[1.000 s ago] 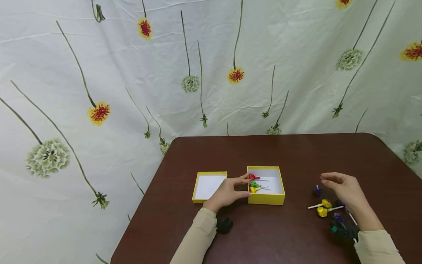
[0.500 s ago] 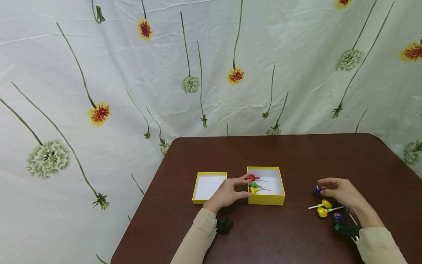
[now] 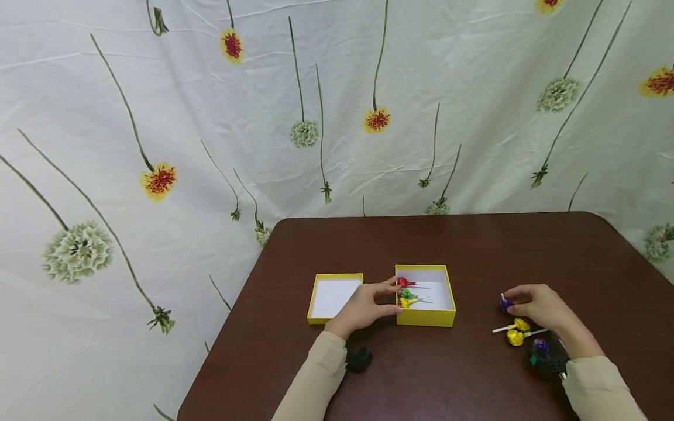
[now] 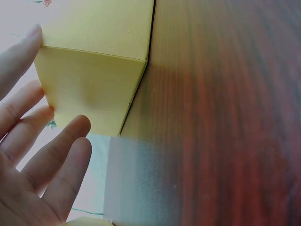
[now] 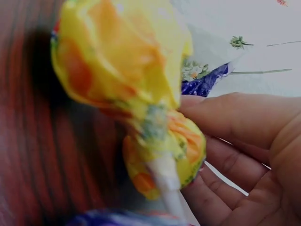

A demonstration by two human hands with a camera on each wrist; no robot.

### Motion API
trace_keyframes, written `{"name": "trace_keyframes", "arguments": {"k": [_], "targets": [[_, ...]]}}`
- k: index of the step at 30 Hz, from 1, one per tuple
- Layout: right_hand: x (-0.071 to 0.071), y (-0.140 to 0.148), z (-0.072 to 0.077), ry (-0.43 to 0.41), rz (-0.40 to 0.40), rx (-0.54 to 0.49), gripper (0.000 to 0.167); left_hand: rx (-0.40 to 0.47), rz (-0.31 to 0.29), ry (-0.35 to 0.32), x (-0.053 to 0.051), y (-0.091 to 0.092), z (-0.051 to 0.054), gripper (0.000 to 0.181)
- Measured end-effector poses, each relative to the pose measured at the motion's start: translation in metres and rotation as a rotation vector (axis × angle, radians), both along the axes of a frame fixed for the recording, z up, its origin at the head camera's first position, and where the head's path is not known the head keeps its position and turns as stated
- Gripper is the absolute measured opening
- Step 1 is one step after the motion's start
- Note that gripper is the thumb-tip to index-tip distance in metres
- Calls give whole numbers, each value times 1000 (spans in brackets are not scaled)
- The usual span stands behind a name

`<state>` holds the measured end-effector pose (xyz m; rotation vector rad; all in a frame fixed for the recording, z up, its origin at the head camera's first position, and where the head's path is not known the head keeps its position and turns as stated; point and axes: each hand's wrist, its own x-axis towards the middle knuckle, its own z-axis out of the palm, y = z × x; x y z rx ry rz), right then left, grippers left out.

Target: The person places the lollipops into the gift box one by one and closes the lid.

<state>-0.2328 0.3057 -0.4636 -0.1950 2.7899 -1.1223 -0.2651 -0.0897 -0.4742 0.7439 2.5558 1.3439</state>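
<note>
Pinches a purple lollipop (image 3: 505, 304) between thumb and fingers of the right hand (image 3: 538, 307), near the right side of the desk (image 3: 447, 365). Shows a white stick end pointing up past the fingertips; cannot tell whether the wrapper touches the desk. Rests the left hand (image 3: 363, 301) at the left wall of a yellow box (image 3: 426, 317), fingers (image 4: 61, 150) spread and fairly straight; in the left wrist view, places some at the box's edge. Cannot tell how firmly.

Inside the box, along the left wall: counts a red lollipop (image 3: 404, 282), a green lollipop (image 3: 407, 293) and a yellow lollipop (image 3: 406, 303), sticks pointing right. Left of the box and apart from it: lies a shallow yellow lid (image 3: 333, 297), pale inside up, partly behind the left hand.

Just nearer than the right hand: lie two yellow wrapped lollipops (image 3: 514, 338), sticks pointing opposite ways. Beside the right wrist camera (image 3: 547, 361): shows another purple wrapper (image 3: 540, 345), partly hidden. In the right wrist view, looms large and blurred in yellow. Behind the desk: hangs a pale flowered cloth (image 3: 474, 169).
</note>
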Motion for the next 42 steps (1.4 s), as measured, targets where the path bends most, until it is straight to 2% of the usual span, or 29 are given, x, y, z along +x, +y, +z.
{"name": "trace_keyframes", "arguments": {"k": [14, 21, 26, 33, 42], "targets": [[1, -8, -4, 45, -16, 25, 27, 6, -1, -5, 0, 0, 1, 49], [1, -13, -1, 28, 15, -4, 36, 11, 1, -9, 1, 0, 2, 49], [0, -16, 0, 30, 28, -10, 32, 5, 5, -15, 1, 0, 2, 49], [-1, -21, -1, 45, -12, 11, 25, -8, 4, -5, 2, -1, 3, 52], [4, -23, -1, 59, -55, -10, 32, -16, 5, 15, 2, 0, 2, 49]]}}
